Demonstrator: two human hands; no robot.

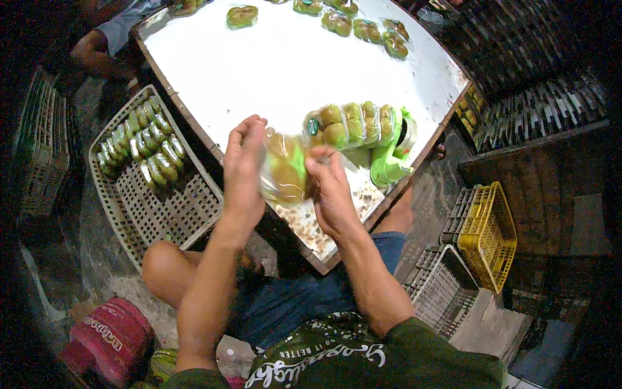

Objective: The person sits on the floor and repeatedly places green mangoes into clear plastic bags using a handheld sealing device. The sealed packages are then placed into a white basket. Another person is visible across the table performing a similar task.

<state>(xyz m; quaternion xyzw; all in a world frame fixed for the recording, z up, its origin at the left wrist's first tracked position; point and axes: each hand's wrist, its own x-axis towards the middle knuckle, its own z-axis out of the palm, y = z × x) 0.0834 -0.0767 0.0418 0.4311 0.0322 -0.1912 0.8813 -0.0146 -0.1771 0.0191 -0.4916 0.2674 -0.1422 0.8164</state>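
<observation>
Between my hands, over the near part of the white table (227, 65), is a pack of round green-brown fruit (284, 165) in clear plastic, blurred by motion. My left hand (243, 165) holds its left side, fingers pointing up and together. On the right side, my right hand (330, 188) has its fingers curled in and grips the plastic. Just beyond the right hand lies a row of similar wrapped fruit packs (353, 125), the leftmost with a dark green sticker. Against the row's right end stands a bright green tape dispenser (389, 165).
More wrapped packs (337, 24) lie along the table's far edge. Left of the table, a pale plastic crate (207, 201) holds rows of packs. At right stand a yellow crate (499, 236) and a grey crate (444, 285). Another person's arm (97, 58) shows at far left.
</observation>
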